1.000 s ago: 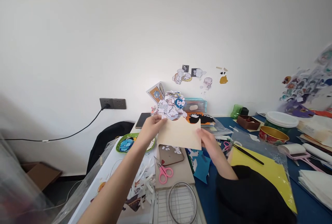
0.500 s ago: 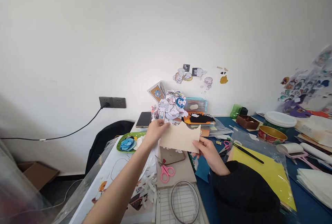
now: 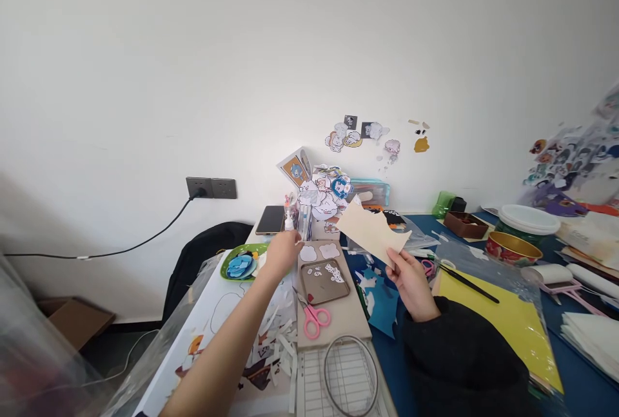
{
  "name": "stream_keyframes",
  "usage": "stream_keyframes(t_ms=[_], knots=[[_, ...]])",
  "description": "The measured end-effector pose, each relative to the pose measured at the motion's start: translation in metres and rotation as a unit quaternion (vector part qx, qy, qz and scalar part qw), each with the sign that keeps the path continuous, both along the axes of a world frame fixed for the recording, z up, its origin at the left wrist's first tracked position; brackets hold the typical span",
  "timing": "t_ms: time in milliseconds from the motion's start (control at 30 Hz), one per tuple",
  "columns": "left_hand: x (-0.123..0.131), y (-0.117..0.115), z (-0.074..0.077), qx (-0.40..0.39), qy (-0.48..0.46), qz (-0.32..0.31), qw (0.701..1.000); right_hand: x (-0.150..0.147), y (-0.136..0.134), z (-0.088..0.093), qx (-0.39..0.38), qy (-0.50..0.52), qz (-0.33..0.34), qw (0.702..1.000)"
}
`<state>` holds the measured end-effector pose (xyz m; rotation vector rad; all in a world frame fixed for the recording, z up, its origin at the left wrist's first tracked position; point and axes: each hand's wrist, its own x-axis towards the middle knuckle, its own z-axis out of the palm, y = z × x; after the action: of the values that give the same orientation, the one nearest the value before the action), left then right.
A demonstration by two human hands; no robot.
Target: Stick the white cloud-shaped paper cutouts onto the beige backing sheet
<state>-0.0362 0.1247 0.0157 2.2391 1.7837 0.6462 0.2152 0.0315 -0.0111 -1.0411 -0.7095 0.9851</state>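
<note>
Beyond the scissors (image 3: 310, 310), the right hand (image 3: 411, 281) pinches paper (image 3: 371, 230), likely light, creasable, best held by edges; whether the left hand (image 3: 283, 254) grips is unclear.

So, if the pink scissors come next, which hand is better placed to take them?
Probably the left hand: it looks nearer the pink scissors and seems free, though its fingertips are partly hidden. The right hand holds the cream paper.

The lone head-worn view looks forward and down across the tabletop (image 3: 387, 356) toward the wall (image 3: 290, 69).
</note>
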Motion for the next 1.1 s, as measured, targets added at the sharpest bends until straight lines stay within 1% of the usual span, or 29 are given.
stream_keyframes(t_ms=[167, 333, 600, 900, 1100], knots=[[0.015, -0.004, -0.009, 0.000, 0.105, -0.032, 0.994, -0.004, 0.001, 0.000, 0.001, -0.005, 0.005, 1.000], [0.018, -0.004, -0.016, 0.005, 0.151, -0.006, 0.989, -0.005, 0.001, 0.001, 0.004, -0.012, 0.013, 1.000], [0.017, -0.001, -0.021, 0.019, 0.161, 0.036, 0.986, -0.005, 0.002, -0.001, 0.008, -0.009, 0.015, 1.000], [0.015, 0.004, -0.026, 0.039, 0.141, 0.042, 0.988, -0.004, 0.000, -0.003, 0.012, -0.009, 0.024, 1.000], [0.016, 0.008, -0.030, 0.041, 0.135, 0.047, 0.989, 0.000, 0.001, -0.001, 0.019, 0.012, 0.002, 1.000]])
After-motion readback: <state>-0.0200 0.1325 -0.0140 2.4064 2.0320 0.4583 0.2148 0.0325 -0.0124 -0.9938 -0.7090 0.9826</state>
